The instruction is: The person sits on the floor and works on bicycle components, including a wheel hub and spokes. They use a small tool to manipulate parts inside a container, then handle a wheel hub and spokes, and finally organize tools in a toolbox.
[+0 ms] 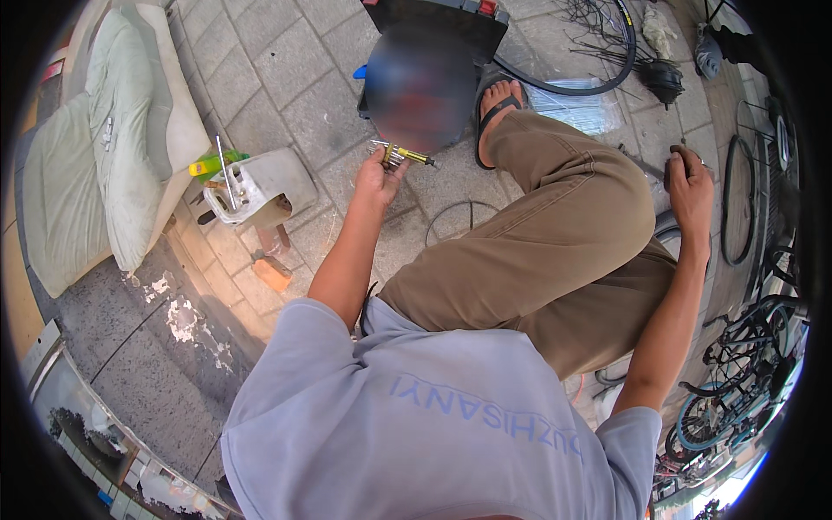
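My left hand holds a small bundle of hand tools in front of the black toolbox. Among them is a yellow-and-black screwdriver, beside several thin metal shafts. A large blur covers most of the toolbox's inside. Over to the right, beyond my bent knee, is my right hand with its fingers curled. Something dark shows at its fingertips, but whether the hand grips it is unclear. A dark bar lies close by, partly hidden behind the trouser leg.
A cut-open whitish plastic container holds a metal rod. An orange block lies near it on the paving. Left of these is a pale cushion. A bicycle tyre, bagged spokes and a black hub lie ahead; bicycles stand right.
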`<state>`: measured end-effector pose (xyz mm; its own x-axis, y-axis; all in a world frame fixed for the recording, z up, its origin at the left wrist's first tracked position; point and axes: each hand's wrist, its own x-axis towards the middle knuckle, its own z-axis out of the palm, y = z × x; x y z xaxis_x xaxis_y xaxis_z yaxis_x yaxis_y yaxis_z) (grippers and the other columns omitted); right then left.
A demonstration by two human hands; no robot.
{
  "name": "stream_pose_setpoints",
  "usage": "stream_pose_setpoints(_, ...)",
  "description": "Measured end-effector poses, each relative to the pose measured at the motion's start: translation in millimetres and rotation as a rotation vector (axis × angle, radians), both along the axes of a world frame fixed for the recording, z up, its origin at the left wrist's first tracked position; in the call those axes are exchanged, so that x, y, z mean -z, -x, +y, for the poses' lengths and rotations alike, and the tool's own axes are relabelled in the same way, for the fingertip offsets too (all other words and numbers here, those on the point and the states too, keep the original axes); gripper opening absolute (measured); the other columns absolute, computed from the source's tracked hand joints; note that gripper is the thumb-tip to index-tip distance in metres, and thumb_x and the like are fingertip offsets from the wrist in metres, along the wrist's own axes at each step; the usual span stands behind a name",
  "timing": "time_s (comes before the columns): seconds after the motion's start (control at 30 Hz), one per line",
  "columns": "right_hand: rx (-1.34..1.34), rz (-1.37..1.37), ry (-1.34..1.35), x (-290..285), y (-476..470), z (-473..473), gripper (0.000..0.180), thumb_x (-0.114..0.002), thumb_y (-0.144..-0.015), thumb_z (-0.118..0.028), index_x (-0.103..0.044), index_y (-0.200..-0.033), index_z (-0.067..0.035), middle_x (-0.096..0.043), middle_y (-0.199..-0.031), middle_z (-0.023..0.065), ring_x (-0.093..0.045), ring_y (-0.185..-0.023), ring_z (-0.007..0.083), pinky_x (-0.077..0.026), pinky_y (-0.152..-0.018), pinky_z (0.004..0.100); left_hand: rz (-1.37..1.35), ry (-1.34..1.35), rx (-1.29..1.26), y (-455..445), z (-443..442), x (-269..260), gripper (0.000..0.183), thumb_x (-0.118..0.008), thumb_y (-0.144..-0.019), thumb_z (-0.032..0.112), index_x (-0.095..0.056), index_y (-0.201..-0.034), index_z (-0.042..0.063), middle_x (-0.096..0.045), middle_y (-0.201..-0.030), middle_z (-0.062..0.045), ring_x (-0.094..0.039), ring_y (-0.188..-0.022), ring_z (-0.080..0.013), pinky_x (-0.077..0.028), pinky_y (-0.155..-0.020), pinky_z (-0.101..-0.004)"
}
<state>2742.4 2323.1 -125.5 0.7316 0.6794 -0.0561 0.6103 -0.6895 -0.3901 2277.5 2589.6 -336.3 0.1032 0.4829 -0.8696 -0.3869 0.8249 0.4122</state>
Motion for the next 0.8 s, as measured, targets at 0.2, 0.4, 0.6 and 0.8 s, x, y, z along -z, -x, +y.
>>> stream_pose_setpoints(0.2, -0.037, 0.055, 0.056, -7, 5, 17, 0.032, -0.059, -0.104, -0.023, -0.07, -0.119, 0.003, -0.073, -0.096, 0.0163, -0.068, -0.087, 0.0198, -0.052, -0.083, 0.0317, -0.046, -0.064, 0.099, -51, 17, 19, 0.028, -0.042, -0.114, 0.025, -0.054, -0.128, 0.004, -0.063, -0.127, -0.011, -0.063, -0.114, -0.0289, -0.051, -0.11, -0.0549)
stream_pose_setpoints(0.4, 0.0, 0.14, 0.084, -17, 13, 30, 0.032, -0.06, -0.105, -0.023, -0.07, -0.12, 0.004, -0.074, -0.102, 0.017, -0.069, -0.096, 0.0209, -0.052, -0.089, 0.0318, 0.0, -0.012, 0.043, -76, 68, 74, 0.031, -0.039, -0.115, 0.026, -0.055, -0.131, 0.004, -0.061, -0.132, -0.012, -0.062, -0.119, -0.03, -0.047, -0.112, -0.056)
stream_pose_setpoints(0.6, 0.013, 0.173, 0.074, -20, 9, 31, 0.031, -0.06, -0.104, -0.022, -0.071, -0.12, 0.002, -0.075, -0.101, 0.0185, -0.071, -0.093, 0.0221, -0.053, -0.087, 0.033, 0.174, 0.066, 0.057, -111, 97, 101, 0.041, -0.033, -0.116, 0.031, -0.054, -0.137, 0.004, -0.059, -0.137, -0.014, -0.055, -0.13, -0.0334, -0.035, -0.122, -0.0582)
stream_pose_setpoints(0.8, 0.004, 0.156, 0.024, -16, 6, 28, 0.031, -0.061, -0.103, -0.022, -0.071, -0.12, 0.002, -0.074, -0.098, 0.016, -0.069, -0.09, 0.0189, -0.053, -0.085, 0.0317, 0.192, 0.03, 0.147, -136, 119, 103, 0.038, -0.045, -0.111, 0.023, -0.055, -0.141, 0.002, -0.059, -0.137, -0.016, -0.06, -0.124, -0.0332, -0.041, -0.116, -0.058)
